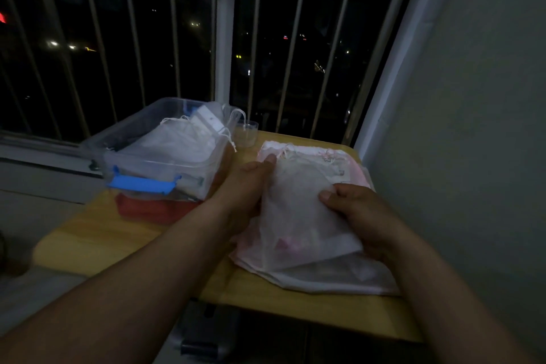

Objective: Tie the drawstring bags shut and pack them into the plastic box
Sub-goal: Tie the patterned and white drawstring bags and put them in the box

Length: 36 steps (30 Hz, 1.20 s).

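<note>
Left hand (242, 186) and right hand (360, 210) each pinch an edge of a sheer, gauzy white drawstring bag (295, 216), thumbs on top. It sits over a flat pile of bags (339, 278), beside the clear plastic box (165, 167).

No legible text or numbers anywhere. Small dark marks on the drawstring bags (327, 160) are too blurred to read. Red glow (2, 18) at far left edge: unreadable too.
</note>
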Each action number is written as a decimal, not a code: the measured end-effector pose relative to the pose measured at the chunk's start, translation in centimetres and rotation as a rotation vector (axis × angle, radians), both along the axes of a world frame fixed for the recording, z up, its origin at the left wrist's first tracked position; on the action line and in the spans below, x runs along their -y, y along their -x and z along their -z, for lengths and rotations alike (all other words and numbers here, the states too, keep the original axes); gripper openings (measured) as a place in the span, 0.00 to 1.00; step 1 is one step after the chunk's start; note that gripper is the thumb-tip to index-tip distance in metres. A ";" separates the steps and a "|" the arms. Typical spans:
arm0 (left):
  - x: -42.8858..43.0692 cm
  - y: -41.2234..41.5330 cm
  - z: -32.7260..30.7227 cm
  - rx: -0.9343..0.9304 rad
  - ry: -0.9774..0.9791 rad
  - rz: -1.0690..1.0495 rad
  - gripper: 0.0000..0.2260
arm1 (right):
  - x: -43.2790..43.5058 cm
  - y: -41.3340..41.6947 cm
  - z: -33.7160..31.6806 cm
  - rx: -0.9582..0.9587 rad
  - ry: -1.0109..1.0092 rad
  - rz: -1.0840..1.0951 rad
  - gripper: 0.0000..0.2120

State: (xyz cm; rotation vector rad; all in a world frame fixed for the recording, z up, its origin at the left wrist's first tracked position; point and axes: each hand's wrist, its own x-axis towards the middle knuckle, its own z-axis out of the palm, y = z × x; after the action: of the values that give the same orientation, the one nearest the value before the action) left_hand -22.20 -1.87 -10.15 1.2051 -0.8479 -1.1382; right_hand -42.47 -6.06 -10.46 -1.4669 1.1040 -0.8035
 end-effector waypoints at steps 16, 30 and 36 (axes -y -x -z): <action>-0.2 -1.4 1.4 -0.159 -0.148 -0.111 0.07 | 1.3 -6.9 -7.0 0.399 0.006 0.191 0.07; 0.2 -2.0 3.1 0.210 -0.151 -0.045 0.09 | 4.3 -21.7 -10.9 0.324 -0.276 -0.125 0.10; 0.0 -1.9 2.7 0.238 -0.137 0.002 0.12 | 4.9 -20.9 -8.5 -0.046 0.069 -0.013 0.09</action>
State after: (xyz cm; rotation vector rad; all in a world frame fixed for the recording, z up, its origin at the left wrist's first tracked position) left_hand -20.28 -1.83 -12.82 1.4739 -0.9619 -1.0817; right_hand -21.61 -10.99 -1.95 -1.5557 1.1099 -0.8097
